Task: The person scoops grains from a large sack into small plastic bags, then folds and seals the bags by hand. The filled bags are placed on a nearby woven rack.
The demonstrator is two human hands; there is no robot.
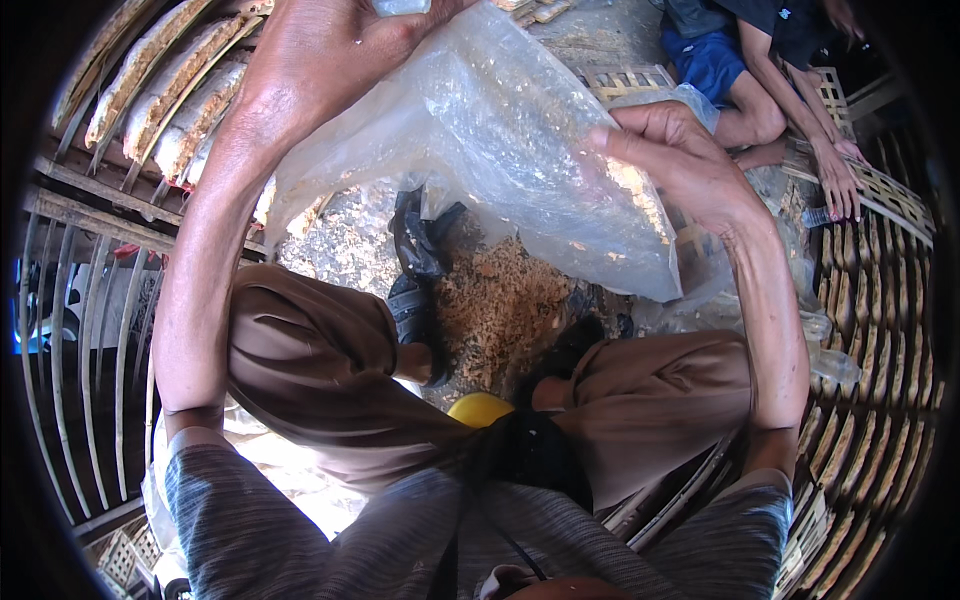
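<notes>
A cloudy, translucent plastic sheet, dotted with pale crumbs, is stretched between my hands above my knees. My left hand grips its far left part; the fingertips lie beyond the top of the view. A small pale, clear piece shows beside the left thumb, too cut off to name. My right hand pinches the sheet's right edge between thumb and fingers. Under the sheet, brown crumbs are heaped on the ground between my feet.
Whitish-brown slabs stand in a slatted rack at upper left. Racks with rows of thin pieces line the right. A plastic bottle lies there. Another person's hand rests by a woven tray. Something yellow sits between my legs.
</notes>
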